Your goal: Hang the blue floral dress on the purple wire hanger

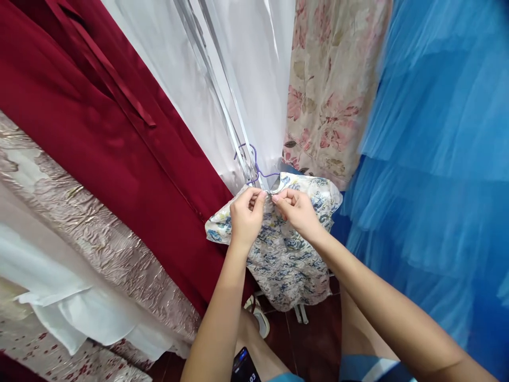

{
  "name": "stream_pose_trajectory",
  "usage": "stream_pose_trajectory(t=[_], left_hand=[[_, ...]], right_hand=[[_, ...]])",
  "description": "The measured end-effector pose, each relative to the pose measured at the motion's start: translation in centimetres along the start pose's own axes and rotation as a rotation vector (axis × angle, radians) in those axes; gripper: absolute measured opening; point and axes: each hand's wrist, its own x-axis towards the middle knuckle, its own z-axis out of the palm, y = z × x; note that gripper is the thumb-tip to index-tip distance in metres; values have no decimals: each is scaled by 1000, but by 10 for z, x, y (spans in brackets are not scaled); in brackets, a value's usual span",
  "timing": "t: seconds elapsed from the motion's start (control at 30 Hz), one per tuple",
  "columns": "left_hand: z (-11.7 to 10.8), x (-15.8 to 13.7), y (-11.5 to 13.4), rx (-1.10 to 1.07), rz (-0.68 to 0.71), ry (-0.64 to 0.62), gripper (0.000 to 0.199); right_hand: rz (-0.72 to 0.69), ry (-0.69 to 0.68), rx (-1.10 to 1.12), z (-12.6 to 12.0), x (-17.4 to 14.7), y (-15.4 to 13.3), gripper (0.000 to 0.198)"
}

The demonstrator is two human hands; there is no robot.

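A short-sleeved blouse (294,265) with a blue and cream floral pattern hangs in front of me on a purple wire hanger (256,162). My left hand (247,212) pinches the neckline edge of the blouse from the left. From the right, my right hand (295,208) pinches the same edge, its fingertips almost meeting those of the left. Whatever small fastening may lie between the fingertips is too small to make out. Both hands cover the middle of the neckline.
Long garments surround the blouse: a dark red one (131,180), a white one with grey ribbons (254,63), a pink floral one (330,95) and a blue tulle skirt (433,175). A phone (244,366) shows near my leg. Dark red tiles (314,339) form the floor.
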Motion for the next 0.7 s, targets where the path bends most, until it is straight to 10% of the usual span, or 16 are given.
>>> stream_pose_trajectory(t=[0.17, 0.37, 0.53, 0.7], left_hand=[[-3, 8, -7, -109, -57, 238, 22], [-66, 23, -64, -165, -190, 654, 16], [-88, -13, -119, -640, -725, 802, 17], [-52, -68, -138, -789, -1023, 706, 25]], right_hand=[[32, 34, -28, -1, -10, 26, 30], [159, -12, -81, -22, -47, 48, 32], [229, -118, -55, -26, -72, 56, 33], [295, -122, -51, -36, -87, 67, 36]])
